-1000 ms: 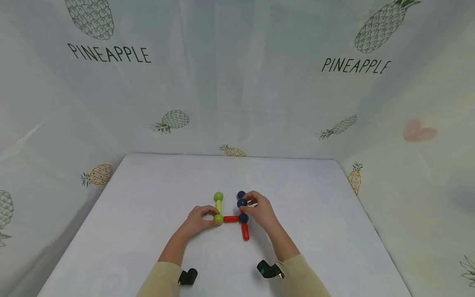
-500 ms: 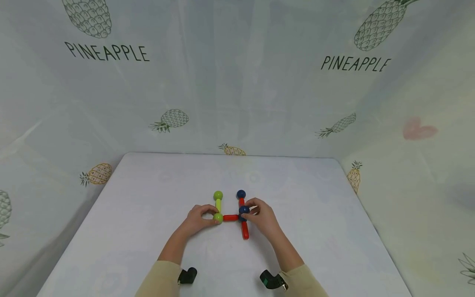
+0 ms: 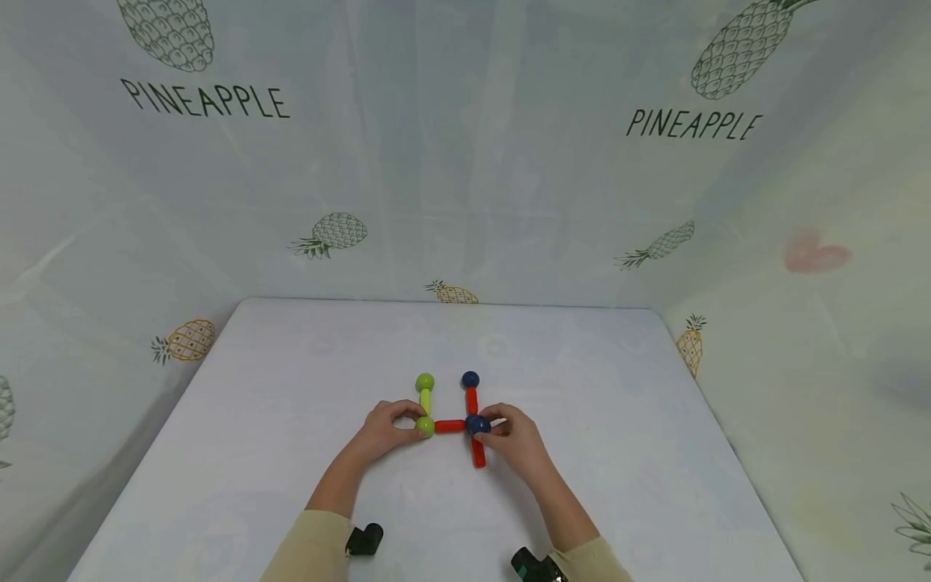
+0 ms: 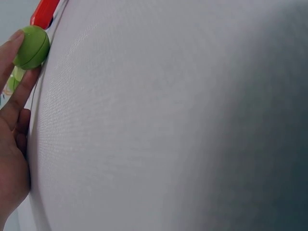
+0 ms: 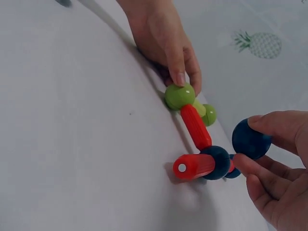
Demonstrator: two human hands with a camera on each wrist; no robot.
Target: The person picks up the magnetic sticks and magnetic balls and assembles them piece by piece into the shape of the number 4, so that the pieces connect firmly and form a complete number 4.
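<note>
Thumb and fingers of my left hand (image 3: pixel 389 424) pinch the near green ball (image 4: pixel 32 47), which joins a light green rod (image 3: pixel 425 402) and a red rod (image 5: pixel 196 126). A second green ball (image 3: pixel 425 381) tops the light green rod. In my right hand (image 5: pixel 284 168) is a loose blue ball (image 5: pixel 251 138), pinched between thumb and fingers. Seen from the head, it covers the blue ball (image 5: pixel 215 162) where the red rods meet. One red rod (image 5: pixel 192 166) points toward me with a bare, pale round end. Another red rod (image 3: pixel 472 400) runs away to a far blue ball (image 3: pixel 470 379).
The joined balls and rods lie on a white table (image 3: pixel 320 347). Its far edge meets a hanging cloth (image 3: pixel 465 162) printed with pineapples. Dark wrist cameras (image 3: pixel 365 540) stick out from the beige sleeves (image 3: pixel 309 546).
My right hand has brought the blue ball toward me, from over the far red rod to over the joining blue ball. The left hand keeps its pinch on the green ball.
</note>
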